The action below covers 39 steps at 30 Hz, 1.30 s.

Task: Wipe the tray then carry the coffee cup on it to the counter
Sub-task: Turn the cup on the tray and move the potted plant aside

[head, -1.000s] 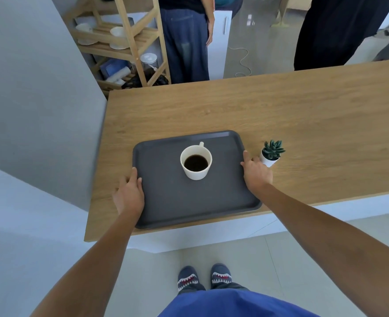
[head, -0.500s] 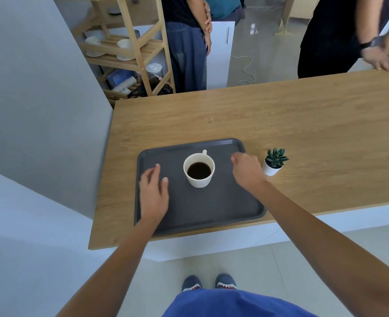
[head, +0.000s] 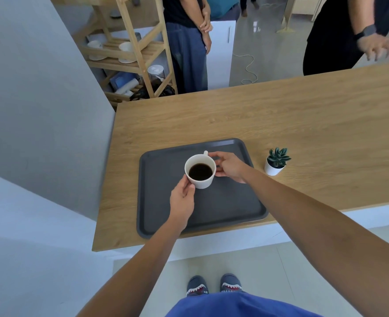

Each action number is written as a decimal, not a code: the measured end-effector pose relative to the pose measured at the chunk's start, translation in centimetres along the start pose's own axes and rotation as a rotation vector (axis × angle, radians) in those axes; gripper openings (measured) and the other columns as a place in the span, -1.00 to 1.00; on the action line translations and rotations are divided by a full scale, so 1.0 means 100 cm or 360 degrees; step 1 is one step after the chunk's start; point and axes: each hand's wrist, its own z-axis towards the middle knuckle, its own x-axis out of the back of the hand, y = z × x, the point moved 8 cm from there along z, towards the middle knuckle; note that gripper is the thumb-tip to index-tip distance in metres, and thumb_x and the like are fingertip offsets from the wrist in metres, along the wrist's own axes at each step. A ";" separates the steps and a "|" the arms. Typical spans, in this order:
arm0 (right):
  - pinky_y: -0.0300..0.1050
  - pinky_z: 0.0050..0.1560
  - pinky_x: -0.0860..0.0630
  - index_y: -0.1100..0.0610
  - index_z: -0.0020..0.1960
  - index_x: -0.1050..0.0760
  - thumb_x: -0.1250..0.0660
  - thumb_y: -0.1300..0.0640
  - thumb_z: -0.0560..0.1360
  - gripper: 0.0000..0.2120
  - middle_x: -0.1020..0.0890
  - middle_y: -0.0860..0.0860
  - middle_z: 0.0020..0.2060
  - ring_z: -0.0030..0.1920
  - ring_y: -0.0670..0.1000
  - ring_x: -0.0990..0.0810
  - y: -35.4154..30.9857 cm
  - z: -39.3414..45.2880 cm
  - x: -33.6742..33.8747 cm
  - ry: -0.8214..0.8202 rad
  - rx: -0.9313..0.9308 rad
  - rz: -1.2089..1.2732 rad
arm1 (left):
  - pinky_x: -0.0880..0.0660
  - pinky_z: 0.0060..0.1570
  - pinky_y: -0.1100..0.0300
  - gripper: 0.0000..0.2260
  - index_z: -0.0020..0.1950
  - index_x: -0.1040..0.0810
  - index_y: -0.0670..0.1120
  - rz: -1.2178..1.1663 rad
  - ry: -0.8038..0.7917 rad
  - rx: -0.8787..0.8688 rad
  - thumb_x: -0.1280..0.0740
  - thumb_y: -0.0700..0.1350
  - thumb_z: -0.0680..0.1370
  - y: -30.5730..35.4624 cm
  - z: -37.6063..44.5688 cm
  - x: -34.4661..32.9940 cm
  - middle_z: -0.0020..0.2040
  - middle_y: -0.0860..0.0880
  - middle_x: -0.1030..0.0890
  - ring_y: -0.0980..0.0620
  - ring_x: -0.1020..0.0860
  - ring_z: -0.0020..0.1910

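Hands: your left hand (head: 182, 197) and right hand (head: 229, 167) are gripping the coffee cup (head: 200, 171) over the tray (head: 225, 202).
Handling: nearly full, spillable; you are steadying both sides.

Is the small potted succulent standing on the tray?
No. The potted succulent stands on the wooden counter, just right of the dark tray and apart from its rim.

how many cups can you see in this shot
3. One coffee cup sits on the grey tray, with the left hand and right hand at its sides. Two white cups sit on the wooden shelf behind the counter; others may be hidden.
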 end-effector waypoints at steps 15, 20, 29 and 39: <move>-0.04 0.03 -0.62 0.16 0.33 -0.39 -0.03 0.42 0.57 -0.60 -0.67 0.23 0.04 0.07 0.15 -0.67 0.017 -0.018 0.004 0.0113 0.0069 0.0362 | -0.43 0.32 0.07 -0.63 0.37 -0.48 0.05 0.0012 -0.0055 -0.0055 -0.16 -0.25 0.62 -0.001 0.022 0.001 0.19 0.09 -0.59 0.10 -0.50 0.22; -0.01 0.10 -0.61 0.17 0.29 -0.39 0.00 0.38 0.60 -0.65 -0.65 0.26 0.05 0.05 0.14 -0.67 0.032 -0.026 0.006 0.0284 0.0080 0.0429 | -0.43 0.32 0.05 -0.66 0.33 -0.52 -0.01 -0.0094 -0.0118 -0.0029 -0.15 -0.26 0.63 -0.001 0.034 0.002 0.19 0.06 -0.60 0.09 -0.51 0.24; -0.06 0.09 -0.62 0.12 0.24 -0.37 -0.06 0.34 0.62 -0.73 -0.67 0.14 0.00 0.02 0.04 -0.69 0.049 -0.042 -0.006 0.0448 0.0056 0.0588 | -0.48 0.27 0.07 -0.71 0.27 -0.56 -0.15 -0.0249 -0.0172 0.0042 -0.17 -0.30 0.62 -0.001 0.054 0.004 0.19 -0.08 -0.62 0.00 -0.56 0.22; -0.12 0.07 -0.62 0.04 0.31 -0.33 -0.12 0.32 0.62 -0.68 -0.65 0.05 0.06 -0.02 -0.03 -0.69 0.053 -0.044 -0.004 0.0582 0.0021 0.0482 | -0.46 0.30 0.07 -0.69 0.33 -0.51 -0.13 -0.0367 -0.0091 0.0127 -0.15 -0.28 0.63 -0.006 0.058 0.008 0.26 -0.07 -0.58 0.02 -0.53 0.25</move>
